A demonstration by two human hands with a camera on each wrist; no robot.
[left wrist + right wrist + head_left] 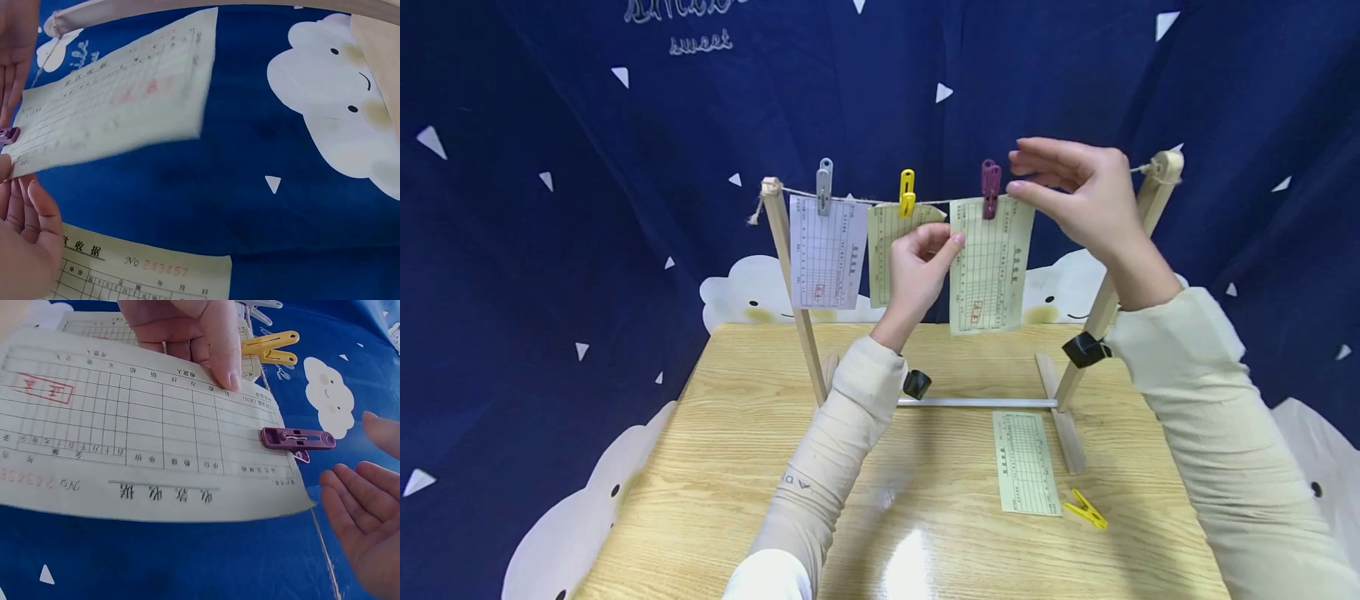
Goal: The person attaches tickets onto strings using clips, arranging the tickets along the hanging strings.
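A purple clothespin (990, 190) clips a pale green receipt slip (988, 267) to the twine. My left hand (917, 268) pinches this slip's upper left edge, thumb in front and fingers behind. The right hand (1078, 190) is just right of the clothespin, thumb and fingers apart with nothing between them. In the right wrist view the purple clothespin (299, 439) grips the slip's end, apart from the right hand (369, 519). Behind the left hand, a yellow clothespin (907, 193) holds a yellowish slip (883, 250); a grey clothespin (824, 187) holds a whitish slip (827, 258).
The twine runs between two wooden posts (805, 333) joined low by a white rod (977, 403). On the wooden table (737, 417) lie another green slip (1027, 462) and a yellow clothespin (1085, 508). A dark blue curtain (587, 208) hangs behind.
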